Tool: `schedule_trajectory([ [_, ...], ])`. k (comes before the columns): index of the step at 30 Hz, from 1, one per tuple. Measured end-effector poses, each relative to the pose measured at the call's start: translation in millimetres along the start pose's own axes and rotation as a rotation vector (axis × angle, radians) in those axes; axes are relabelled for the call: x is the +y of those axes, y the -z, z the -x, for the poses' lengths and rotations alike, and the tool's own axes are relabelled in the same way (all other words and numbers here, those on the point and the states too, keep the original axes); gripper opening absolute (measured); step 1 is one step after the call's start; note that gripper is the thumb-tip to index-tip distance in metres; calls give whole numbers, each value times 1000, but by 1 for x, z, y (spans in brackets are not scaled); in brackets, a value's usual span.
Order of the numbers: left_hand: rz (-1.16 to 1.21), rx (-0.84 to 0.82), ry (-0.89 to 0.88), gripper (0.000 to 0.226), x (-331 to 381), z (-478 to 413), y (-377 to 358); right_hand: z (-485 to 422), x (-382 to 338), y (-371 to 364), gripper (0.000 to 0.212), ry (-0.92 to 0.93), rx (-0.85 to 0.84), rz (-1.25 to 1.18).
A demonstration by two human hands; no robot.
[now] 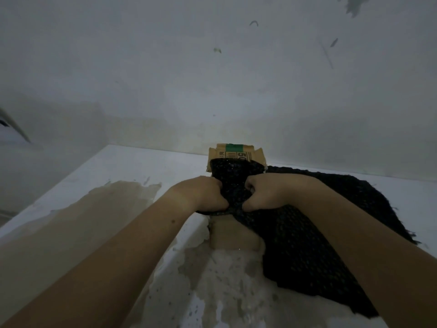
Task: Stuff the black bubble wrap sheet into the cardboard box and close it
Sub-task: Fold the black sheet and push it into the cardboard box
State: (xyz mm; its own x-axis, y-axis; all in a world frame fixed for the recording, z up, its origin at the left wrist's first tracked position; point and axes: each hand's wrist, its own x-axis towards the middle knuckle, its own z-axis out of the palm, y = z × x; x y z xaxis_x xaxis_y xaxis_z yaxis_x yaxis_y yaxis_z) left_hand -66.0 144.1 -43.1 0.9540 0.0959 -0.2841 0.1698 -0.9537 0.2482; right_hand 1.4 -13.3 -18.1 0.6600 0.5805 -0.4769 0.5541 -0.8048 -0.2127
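A brown cardboard box (233, 235) stands on the white surface in the middle of the head view, its far flap (235, 153) with a green stripe raised behind it. The black bubble wrap sheet (305, 240) is bunched over the box's opening and spreads out to the right and toward me. My left hand (205, 194) and my right hand (267, 191) sit side by side above the opening, both clenched on the bunched part of the sheet. The inside of the box is hidden by the sheet and my hands.
The white surface (132, 166) is worn, with a large bare brown patch (94, 209) on the left and flaked paint near me. A stained white wall (212, 79) rises right behind the box. The surface's left edge drops away at the far left.
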Motion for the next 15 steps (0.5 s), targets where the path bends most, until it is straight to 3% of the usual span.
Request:
schedule_trajectory([
  [5, 37, 38, -20, 38, -5, 6, -5, 5, -1, -7, 63, 7, 36, -56],
  [7, 48, 69, -39, 45, -7, 9, -4, 14, 2, -9, 68, 77, 273, 79],
  [10, 146, 198, -105, 52, -12, 19, 1, 25, 9, -8, 62, 168, 678, 89],
  [15, 202, 489, -260, 72, -15, 37, -1, 22, 11, -18, 48, 156, 607, 79],
])
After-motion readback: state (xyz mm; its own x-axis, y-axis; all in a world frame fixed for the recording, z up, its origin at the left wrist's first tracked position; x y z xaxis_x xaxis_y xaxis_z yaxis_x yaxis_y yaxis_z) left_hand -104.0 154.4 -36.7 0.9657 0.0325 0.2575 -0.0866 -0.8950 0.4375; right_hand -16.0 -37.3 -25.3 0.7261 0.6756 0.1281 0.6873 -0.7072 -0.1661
